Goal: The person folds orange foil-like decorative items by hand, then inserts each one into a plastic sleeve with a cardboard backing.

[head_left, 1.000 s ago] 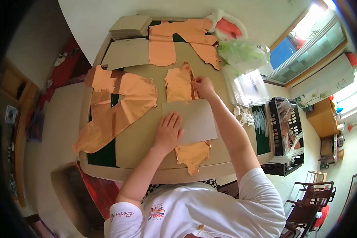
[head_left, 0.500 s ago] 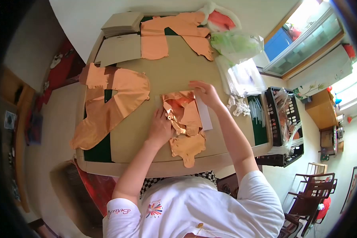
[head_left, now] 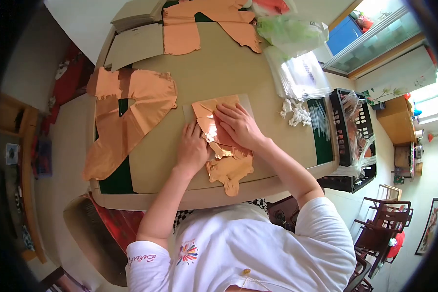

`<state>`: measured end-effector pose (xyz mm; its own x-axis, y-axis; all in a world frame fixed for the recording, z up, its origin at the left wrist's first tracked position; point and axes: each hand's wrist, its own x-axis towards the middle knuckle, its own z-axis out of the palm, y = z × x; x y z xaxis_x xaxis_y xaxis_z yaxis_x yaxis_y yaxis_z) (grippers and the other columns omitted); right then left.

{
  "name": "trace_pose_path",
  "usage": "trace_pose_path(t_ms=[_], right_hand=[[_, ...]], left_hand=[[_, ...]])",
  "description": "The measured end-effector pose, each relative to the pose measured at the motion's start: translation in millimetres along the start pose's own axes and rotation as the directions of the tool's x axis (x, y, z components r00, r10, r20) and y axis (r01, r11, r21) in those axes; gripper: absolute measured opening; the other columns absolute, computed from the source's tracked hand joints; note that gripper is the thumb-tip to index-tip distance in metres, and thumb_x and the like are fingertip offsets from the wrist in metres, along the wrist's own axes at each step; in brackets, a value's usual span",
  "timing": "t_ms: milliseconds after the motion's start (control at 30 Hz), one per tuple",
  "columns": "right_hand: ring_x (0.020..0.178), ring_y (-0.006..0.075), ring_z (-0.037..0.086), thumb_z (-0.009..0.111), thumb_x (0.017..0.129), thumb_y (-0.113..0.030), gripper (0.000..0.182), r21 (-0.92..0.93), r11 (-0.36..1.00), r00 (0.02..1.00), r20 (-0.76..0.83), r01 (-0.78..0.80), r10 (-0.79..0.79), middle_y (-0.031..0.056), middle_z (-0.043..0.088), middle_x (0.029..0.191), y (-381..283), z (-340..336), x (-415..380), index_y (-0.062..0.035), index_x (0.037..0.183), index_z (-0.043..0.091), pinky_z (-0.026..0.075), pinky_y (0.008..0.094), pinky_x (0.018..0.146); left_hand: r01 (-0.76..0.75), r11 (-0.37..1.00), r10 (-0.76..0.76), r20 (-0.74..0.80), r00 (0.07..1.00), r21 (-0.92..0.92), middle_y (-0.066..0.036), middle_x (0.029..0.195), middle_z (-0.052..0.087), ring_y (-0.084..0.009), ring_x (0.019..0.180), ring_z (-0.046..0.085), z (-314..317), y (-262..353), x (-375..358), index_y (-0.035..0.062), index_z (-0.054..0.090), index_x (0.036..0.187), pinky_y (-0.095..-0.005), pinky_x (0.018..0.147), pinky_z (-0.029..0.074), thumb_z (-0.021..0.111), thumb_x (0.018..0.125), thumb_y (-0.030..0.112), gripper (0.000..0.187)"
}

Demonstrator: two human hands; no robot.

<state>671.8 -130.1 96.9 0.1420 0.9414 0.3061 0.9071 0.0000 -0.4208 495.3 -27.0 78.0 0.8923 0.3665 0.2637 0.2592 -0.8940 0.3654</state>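
Observation:
A flat rose-gold foil balloon (head_left: 228, 170) lies folded over a grey card (head_left: 246, 102) near the table's front edge. My right hand (head_left: 237, 125) presses flat on the folded upper part of the foil. My left hand (head_left: 192, 148) rests on the foil's left edge, fingers spread against the table. The balloon's lower end pokes out below both hands. Most of the card is hidden under the foil.
More foil balloons lie at the left (head_left: 126, 117) and at the back (head_left: 199, 24). Grey cards (head_left: 134, 46) are stacked at the back left. Clear bags (head_left: 301, 78), white bits (head_left: 294, 113) and a black crate (head_left: 350, 141) sit on the right.
The upper half of the balloon was folded down over the card. My right hand came from the far end onto the fold, and my left hand shifted to the foil's left edge.

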Motion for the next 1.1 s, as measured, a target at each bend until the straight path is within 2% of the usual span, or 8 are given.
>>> trace_pose_path(t_ms=[333, 500, 600, 633, 733, 833, 933, 1100], right_hand=[[0.129, 0.0283, 0.045, 0.049, 0.095, -0.022, 0.038, -0.016, 0.999, 0.999, -0.026, -0.036, 0.036, 0.0105, 0.052, 0.135, -22, 4, -41, -0.0083, 0.130, 0.054, 0.033, 0.0481, 0.109], [0.128, 0.0266, 0.046, 0.054, 0.093, -0.022, 0.038, -0.030, 0.999, 0.998, -0.056, -0.028, 0.027, 0.0098, 0.054, 0.134, -21, 8, -42, -0.0084, 0.128, 0.055, 0.034, 0.0467, 0.108], [0.127, 0.0263, 0.047, 0.056, 0.092, -0.021, 0.037, -0.049, 0.999, 0.997, -0.077, -0.019, 0.015, 0.0095, 0.055, 0.132, -19, 11, -43, -0.0086, 0.127, 0.057, 0.034, 0.0458, 0.108], [0.127, 0.0262, 0.047, 0.057, 0.091, -0.020, 0.037, -0.057, 0.998, 0.997, -0.082, -0.014, 0.010, 0.0094, 0.055, 0.131, -19, 11, -43, -0.0087, 0.126, 0.057, 0.035, 0.0455, 0.108], [0.126, 0.0266, 0.048, 0.058, 0.091, -0.019, 0.037, -0.053, 0.998, 0.997, -0.081, -0.024, 0.019, 0.0099, 0.056, 0.130, -23, 8, -42, -0.0079, 0.126, 0.057, 0.034, 0.0452, 0.109], [0.128, 0.0262, 0.047, 0.058, 0.090, -0.018, 0.038, -0.064, 0.998, 0.997, -0.072, -0.013, 0.008, 0.0097, 0.055, 0.132, -22, 9, -42, -0.0070, 0.127, 0.057, 0.034, 0.0449, 0.109], [0.129, 0.0278, 0.046, 0.057, 0.091, -0.017, 0.039, -0.041, 0.999, 0.998, -0.065, -0.009, 0.007, 0.0114, 0.053, 0.135, -21, 9, -43, -0.0077, 0.129, 0.056, 0.033, 0.0464, 0.109], [0.126, 0.0289, 0.048, 0.060, 0.086, -0.013, 0.038, -0.041, 0.999, 0.999, 0.026, 0.023, -0.022, 0.0126, 0.056, 0.130, -20, -1, -31, -0.0048, 0.124, 0.058, 0.036, 0.0460, 0.105]], left_hand=[[-0.010, 1.000, 0.008, -0.059, 0.998, -0.029, -0.020, 0.129, 0.050, -0.0361, 0.125, 0.043, 9, -4, -1, 0.0007, 0.053, 0.125, -0.0508, 0.109, 0.030, 0.062, 0.081, 0.016, 0.047], [0.030, 0.999, -0.019, -0.273, 0.962, 0.038, -0.019, 0.125, 0.055, -0.0347, 0.123, 0.047, 5, -16, 2, -0.0003, 0.057, 0.119, -0.0492, 0.105, 0.036, 0.058, 0.083, 0.009, 0.037], [0.155, 0.971, -0.183, -0.154, 0.971, -0.181, -0.019, 0.117, 0.061, -0.0350, 0.117, 0.054, -3, -33, 10, -0.0019, 0.061, 0.113, -0.0444, 0.098, 0.044, 0.054, 0.084, 0.004, 0.030], [0.361, 0.878, -0.390, -0.035, 0.920, -0.315, -0.020, 0.110, 0.065, -0.0366, 0.109, 0.059, -37, -6, 25, -0.0023, 0.064, 0.107, -0.0402, 0.091, 0.049, 0.050, 0.085, 0.001, 0.026], [0.245, 0.907, -0.321, -0.185, 0.929, -0.344, -0.020, 0.122, 0.059, -0.0345, 0.120, 0.052, -29, 4, 52, -0.0016, 0.060, 0.117, -0.0431, 0.101, 0.042, 0.049, 0.090, 0.009, 0.030], [0.136, 0.983, -0.114, -0.174, 0.978, 0.120, -0.019, 0.138, 0.048, -0.0319, 0.133, 0.039, 17, 2, 54, -0.0004, 0.050, 0.130, -0.0465, 0.110, 0.030, 0.046, 0.095, 0.020, 0.041], [0.198, 0.968, -0.182, -0.112, 0.977, 0.154, -0.018, 0.148, 0.035, -0.0306, 0.141, 0.027, 30, 4, 33, 0.0005, 0.040, 0.139, -0.0487, 0.115, 0.019, 0.044, 0.097, 0.029, 0.051], [0.161, 0.977, -0.146, -0.113, 0.983, 0.143, -0.019, 0.147, 0.036, -0.0326, 0.140, 0.029, 23, 6, 23, 0.0003, 0.041, 0.139, -0.0491, 0.113, 0.023, 0.042, 0.097, 0.026, 0.049]])
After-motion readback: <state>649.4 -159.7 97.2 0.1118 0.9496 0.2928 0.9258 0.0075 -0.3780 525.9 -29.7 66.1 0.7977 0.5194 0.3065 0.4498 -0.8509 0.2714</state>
